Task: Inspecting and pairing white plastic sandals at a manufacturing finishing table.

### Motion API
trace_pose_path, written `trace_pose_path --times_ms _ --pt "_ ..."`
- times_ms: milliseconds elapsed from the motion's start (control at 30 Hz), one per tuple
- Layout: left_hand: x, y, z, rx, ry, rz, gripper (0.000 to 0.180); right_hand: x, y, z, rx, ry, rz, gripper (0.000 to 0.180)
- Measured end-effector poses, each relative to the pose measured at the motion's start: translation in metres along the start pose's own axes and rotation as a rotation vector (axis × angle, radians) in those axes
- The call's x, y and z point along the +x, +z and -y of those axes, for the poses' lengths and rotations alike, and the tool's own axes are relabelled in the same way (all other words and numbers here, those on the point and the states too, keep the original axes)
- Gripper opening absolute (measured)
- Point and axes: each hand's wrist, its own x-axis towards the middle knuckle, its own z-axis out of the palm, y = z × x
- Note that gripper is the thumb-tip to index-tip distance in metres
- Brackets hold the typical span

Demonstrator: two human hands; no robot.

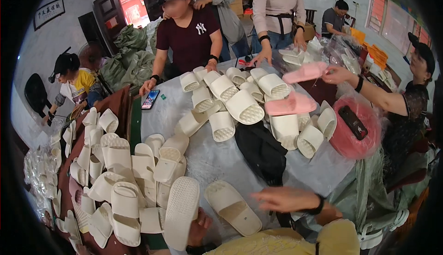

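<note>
At the near edge, my left hand (pixel 200 227) grips a cream slide slipper (pixel 182 211), its textured sole toward me. The slipper stands tilted upright, and some of my fingers are hidden behind it. Just right of it, another cream slipper (pixel 234 208) lies strap up on the grey table cover (pixel 207 158). Over the cover, to the right of that slipper, my right hand (pixel 288 199) is stretched out, apart from it and holding nothing. A heap of cream slippers (pixel 124 176) lies to the left of my left hand.
Mid-table is another cream slipper pile (pixel 242 105), with a black cloth item (pixel 261 151) before it. A person at right holds a pink slipper (pixel 305 72). A wrapped pink bundle (pixel 357 137) carries a dark phone (pixel 353 122). Another phone (pixel 150 99) lies far left; people stand beyond.
</note>
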Motion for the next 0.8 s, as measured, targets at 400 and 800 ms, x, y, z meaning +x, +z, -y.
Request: trace_pose_path --times_ms 400,800 --pt "0.049 0.004 -0.002 0.039 -0.051 0.057 0.036 -0.045 -0.093 -0.170 -0.378 0.724 -0.049 0.043" --pt "0.054 0.010 -0.015 0.068 0.000 0.022 0.038 0.109 -0.120 -0.130 -0.349 0.372 -0.593 0.055"
